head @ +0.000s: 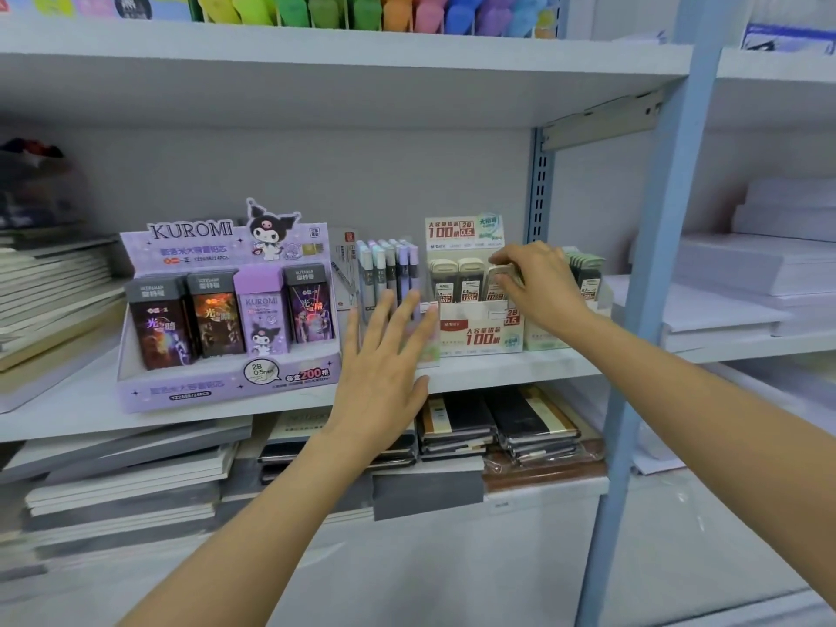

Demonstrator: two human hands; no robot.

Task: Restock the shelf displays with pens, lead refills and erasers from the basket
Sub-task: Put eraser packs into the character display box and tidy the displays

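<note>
Head view: left hand (384,368) flat, fingers straight and spread at the front of the clear plastic pen holder (392,269), likely steadying it. Beyond, right hand (538,282) pinches a slim, glossy lead refill case (496,282), probably seating it upright in the printed cardboard display (479,332) on the white shelf (497,371). Basket not in view.

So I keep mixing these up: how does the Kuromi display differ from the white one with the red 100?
The Kuromi display is lilac and wider; the white display is narrower, red-lettered. The Kuromi display's front cases mix dark and lilac; the white display's have beige caps. The right hand pinches a case at the white display; the Kuromi display is untouched. Both share one shelf.
</note>
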